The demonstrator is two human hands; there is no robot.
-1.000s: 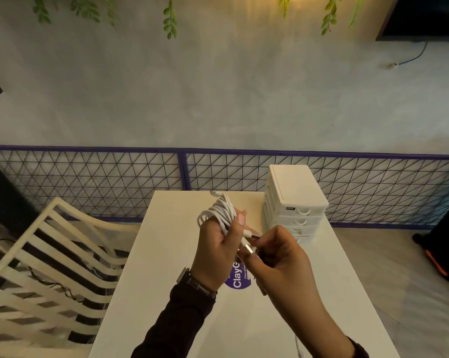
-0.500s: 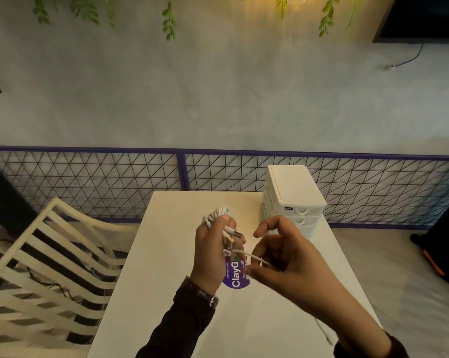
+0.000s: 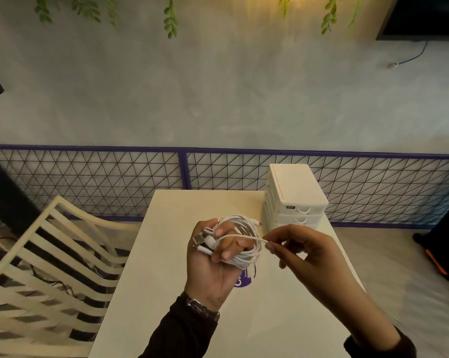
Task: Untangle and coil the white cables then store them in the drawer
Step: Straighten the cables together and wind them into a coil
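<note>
The white cables [image 3: 246,255] are a loose round bundle held above the middle of the table [image 3: 161,257]. The left hand [image 3: 213,267] has its fingers curled through the loops, with the plugs bunched by the thumb. The right hand [image 3: 308,251] pinches the free strand just right of the coil. I'd pull that tail snug and wrap it across the loops so nothing springs open. The cord looks thin, smooth and rubbery. The boxy white plastic drawer unit [image 3: 295,197] sits far right, drawers closed.

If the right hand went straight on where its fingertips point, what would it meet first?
Most likely the cable coil wound round the left hand: the right hand pinches a strand running straight to it. Depth is unclear from this one view.
</note>
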